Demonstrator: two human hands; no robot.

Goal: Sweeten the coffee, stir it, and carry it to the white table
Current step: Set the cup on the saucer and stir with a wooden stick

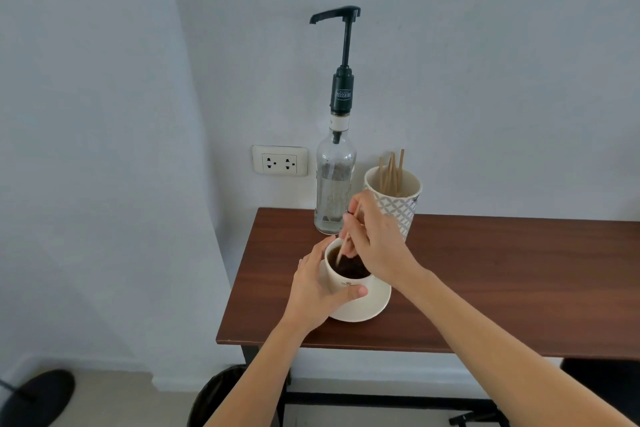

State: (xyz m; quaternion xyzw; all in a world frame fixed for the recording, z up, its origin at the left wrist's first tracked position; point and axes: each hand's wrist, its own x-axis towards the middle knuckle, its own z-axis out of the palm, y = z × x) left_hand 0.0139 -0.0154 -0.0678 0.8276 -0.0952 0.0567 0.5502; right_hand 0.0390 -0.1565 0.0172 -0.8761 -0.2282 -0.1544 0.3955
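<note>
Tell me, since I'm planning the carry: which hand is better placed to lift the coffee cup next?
Left. The left hand already wraps the coffee cup on its saucer, while the right hand is busy holding the wooden stirrer in the coffee.

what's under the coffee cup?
A cream saucer on the brown table; its right and front rim show. The left hand gripping the cup covers the saucer's left side, and the cup hides its centre.

Left hand (320,291) cupped, thumb forward; right hand (375,243) pinched, fingers (351,218) down
</note>
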